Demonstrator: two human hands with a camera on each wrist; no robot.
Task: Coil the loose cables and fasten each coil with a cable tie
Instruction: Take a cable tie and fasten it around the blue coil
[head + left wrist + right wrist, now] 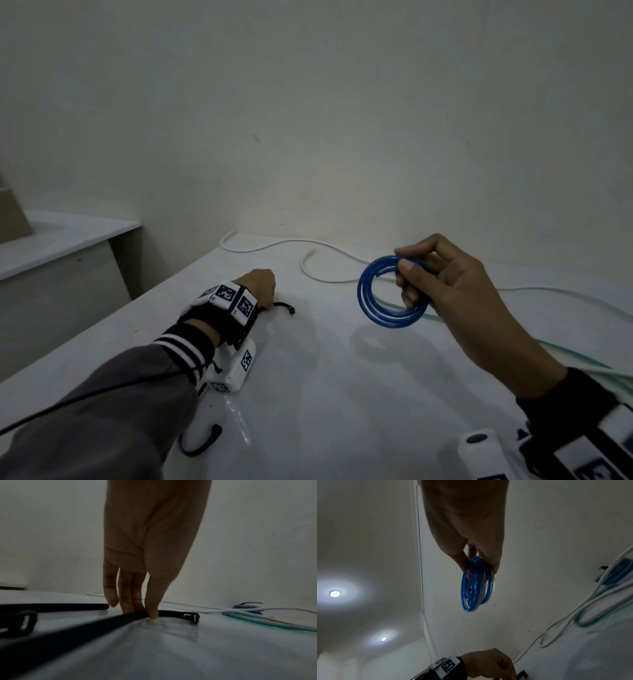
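Note:
A coil of blue cable [392, 293] hangs in the air above the white table [329, 404], gripped at its right side by the thumb and curled fingers of my right hand [409, 281]. The right wrist view shows the same blue coil [476, 584] edge-on in that hand [479, 568]. On the left, my left hand [270, 303] reaches down to a black cable tie [286, 306] lying on the table. In the left wrist view the thumb and fingers of the left hand [147, 613] pinch the black cable tie [180, 613] against the tabletop.
A loose white cable [318, 274] snakes along the table's back, and a pale green cable [582, 363] runs to the right. A second blue coil [247, 608] lies far right. More black ties [51, 606] lie to the left, one near the front edge [202, 445].

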